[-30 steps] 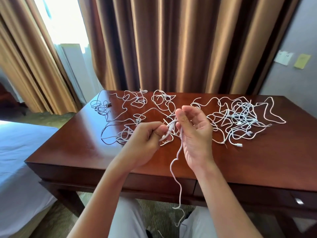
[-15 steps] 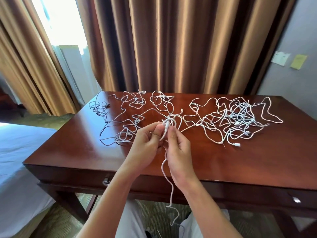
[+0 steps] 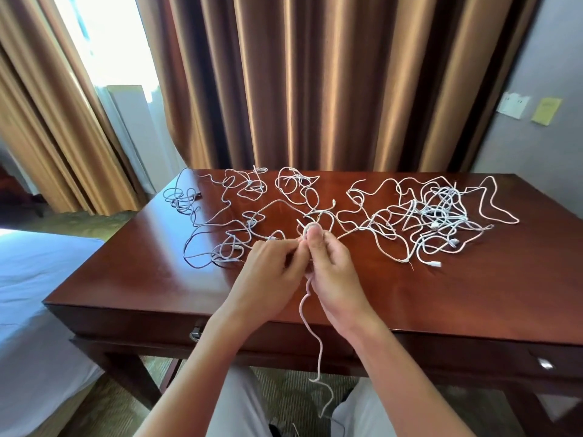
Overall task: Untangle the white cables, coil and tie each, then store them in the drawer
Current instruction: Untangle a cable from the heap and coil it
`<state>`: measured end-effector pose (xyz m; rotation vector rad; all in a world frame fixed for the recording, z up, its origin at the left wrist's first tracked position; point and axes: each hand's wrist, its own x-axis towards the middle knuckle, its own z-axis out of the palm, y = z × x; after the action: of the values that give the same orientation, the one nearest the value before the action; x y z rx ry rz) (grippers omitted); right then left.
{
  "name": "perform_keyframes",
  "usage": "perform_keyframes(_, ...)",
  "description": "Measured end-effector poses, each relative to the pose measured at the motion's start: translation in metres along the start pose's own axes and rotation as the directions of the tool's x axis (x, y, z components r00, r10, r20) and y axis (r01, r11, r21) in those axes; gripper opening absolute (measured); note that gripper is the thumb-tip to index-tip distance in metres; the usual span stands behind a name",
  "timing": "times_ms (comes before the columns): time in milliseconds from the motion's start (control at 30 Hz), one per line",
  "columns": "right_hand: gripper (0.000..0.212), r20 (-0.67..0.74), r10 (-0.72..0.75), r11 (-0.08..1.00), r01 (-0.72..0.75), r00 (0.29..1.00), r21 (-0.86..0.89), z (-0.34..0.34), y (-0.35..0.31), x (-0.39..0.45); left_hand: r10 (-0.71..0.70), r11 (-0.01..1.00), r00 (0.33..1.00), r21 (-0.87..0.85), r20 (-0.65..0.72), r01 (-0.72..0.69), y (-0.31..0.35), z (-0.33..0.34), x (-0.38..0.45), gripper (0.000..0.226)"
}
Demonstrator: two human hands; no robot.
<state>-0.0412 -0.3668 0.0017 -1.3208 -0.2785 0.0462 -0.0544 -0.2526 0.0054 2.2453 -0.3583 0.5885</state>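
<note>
Left hand (image 3: 271, 272) and right hand (image 3: 331, 269) held close together above the worktop (image 3: 142, 279), fingers curled, both pinching one white cable (image 3: 310, 335) at a small loop by the right thumb tip. Loose end of that cable hanging down between the wrists, past the worktop's front edge, toward the lap. Beyond the hands, remaining white cables (image 3: 435, 216) spread in tangles across the far half of the worktop: densest knot to the right, looser loops centre and left. Drawer handle (image 3: 196, 333) on the front face below the left wrist; second handle (image 3: 544, 363) far right. Bed (image 3: 34, 310) beside the worktop, left. Brown curtains (image 3: 315, 80) behind.
</note>
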Motion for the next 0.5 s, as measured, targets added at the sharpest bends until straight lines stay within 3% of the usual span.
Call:
perform_keyframes(67, 0.034, -0.007, -0.015, 0.997, 0.015, 1.0, -0.071, -0.003, 0.0, 0.0, -0.036, 0.997, 0.997, -0.07, -0.068, 0.031, 0.0, 0.001, -0.001, 0.047)
perform_keyframes(167, 0.036, -0.018, -0.002, 0.988, -0.001, 1.0, -0.157, -0.007, -0.001, -0.001, -0.064, 0.992, 0.996, -0.116, -0.057, 0.057, -0.002, -0.002, -0.001, 0.044)
perform_keyframes(267, 0.034, 0.019, 0.056, 0.989, -0.053, 0.998, -0.137, -0.012, -0.002, -0.002, -0.126, 0.971, 0.992, -0.206, -0.021, 0.119, -0.001, -0.006, 0.002, 0.039)
perform_keyframes(400, 0.032, -0.003, 0.081, 0.991, -0.081, 0.997, -0.102, -0.023, -0.007, 0.002, -0.258, 0.841, 0.966, -0.489, 0.01, 0.23, 0.001, -0.01, 0.006, 0.04)
perform_keyframes(500, 0.027, -0.055, 0.048, 0.995, -0.053, 0.997, -0.079, -0.032, -0.012, 0.007, -0.252, 0.824, 0.964, -0.505, 0.082, 0.258, -0.001, -0.015, 0.006, 0.042)
